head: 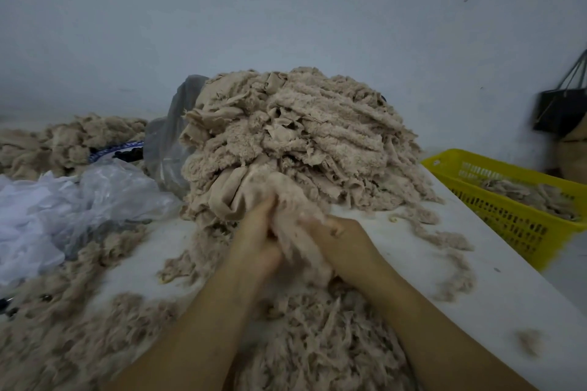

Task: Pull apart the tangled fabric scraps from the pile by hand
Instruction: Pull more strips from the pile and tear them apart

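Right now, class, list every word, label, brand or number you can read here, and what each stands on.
No readable text anywhere.
The fabric scraps, yellow basket, dark bag and clear plastic bags show no print.
The blue-and-white edge behind the bags has markings too blurred to read.

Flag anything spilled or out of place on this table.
Loose fluff trails across the white table beside the yellow basket, outside it, and crumpled plastic bags sprawl left of the pile. Nothing looks damaged.
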A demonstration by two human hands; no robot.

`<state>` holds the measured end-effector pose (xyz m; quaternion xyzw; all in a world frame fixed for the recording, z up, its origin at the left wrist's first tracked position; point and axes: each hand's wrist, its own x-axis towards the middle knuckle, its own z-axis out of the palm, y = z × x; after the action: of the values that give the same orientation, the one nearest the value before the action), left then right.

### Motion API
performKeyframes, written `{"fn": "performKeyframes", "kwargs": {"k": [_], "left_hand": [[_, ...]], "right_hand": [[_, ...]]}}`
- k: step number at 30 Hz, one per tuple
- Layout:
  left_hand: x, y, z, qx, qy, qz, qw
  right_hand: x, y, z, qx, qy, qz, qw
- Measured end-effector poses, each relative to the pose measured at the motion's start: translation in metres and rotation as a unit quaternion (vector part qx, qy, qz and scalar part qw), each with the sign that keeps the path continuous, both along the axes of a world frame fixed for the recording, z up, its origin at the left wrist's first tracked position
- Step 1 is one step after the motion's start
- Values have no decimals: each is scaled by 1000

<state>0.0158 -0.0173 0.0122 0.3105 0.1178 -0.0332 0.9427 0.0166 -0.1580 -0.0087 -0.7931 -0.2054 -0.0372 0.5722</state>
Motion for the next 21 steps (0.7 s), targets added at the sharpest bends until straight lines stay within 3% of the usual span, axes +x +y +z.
{"fn": "performKeyframes", "kwargs": {"k": [2, 7, 12, 15, 17, 21], "left_hand": [[5, 13, 3, -63, -14, 60, 996], [3, 14, 4, -30, -50, 62, 996], [-5, 3, 13, 79, -87, 12, 993], [-12, -11, 18, 208, -72, -15, 975], [-14, -21, 15, 336, -87, -13, 938], [-16, -24, 2, 588, -175, -8, 790]], "right_hand": [[3, -6, 6, 66, 36, -62, 995], [12, -11, 6, 129, 112, -115, 979], [20, -18, 11, 50, 76, -118, 989], [14, -12, 21, 72, 80, -62, 992], [15, -7, 25, 69, 90, -38, 993], [24, -9, 26, 51, 105, -56, 992]]}}
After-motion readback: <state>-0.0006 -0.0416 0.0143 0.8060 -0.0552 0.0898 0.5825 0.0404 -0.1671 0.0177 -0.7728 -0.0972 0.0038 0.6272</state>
